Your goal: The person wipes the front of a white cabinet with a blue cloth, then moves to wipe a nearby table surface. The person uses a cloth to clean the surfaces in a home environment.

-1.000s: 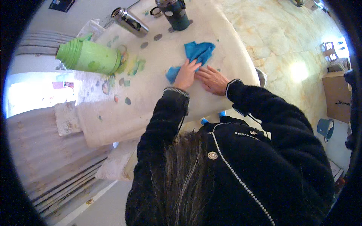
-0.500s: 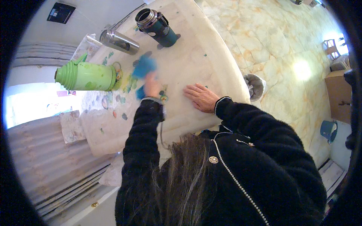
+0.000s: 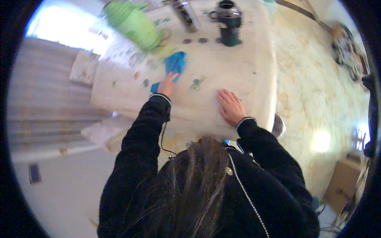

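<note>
My left hand [image 3: 167,86] presses a crumpled blue cloth [image 3: 176,62] against the pale, leaf-patterned tablecloth [image 3: 248,73]. Parts of the cloth stick out in front of and behind the fingers. To its right, my right hand [image 3: 231,108] lies flat on the tabletop with the fingers stretched, holding nothing. Beyond the cloth, a light green thermos jug [image 3: 137,27] stands at the far left. A steel tumbler [image 3: 185,16] is at the far middle, and a dark green flask [image 3: 229,27] with an open mouth stands farther right.
A pleated curtain [image 3: 43,87] hangs at the left beside a bright window. Past the table's right edge are a partly hidden bin [image 3: 279,126], a marbled tile floor [image 3: 299,95], a cardboard box [image 3: 342,184] and a wheeled object [image 3: 349,53].
The view has turned, so the jug, tumbler and flask sit higher and farther right in the picture. My left hand remains on the blue cloth; my right hand still rests flat.
</note>
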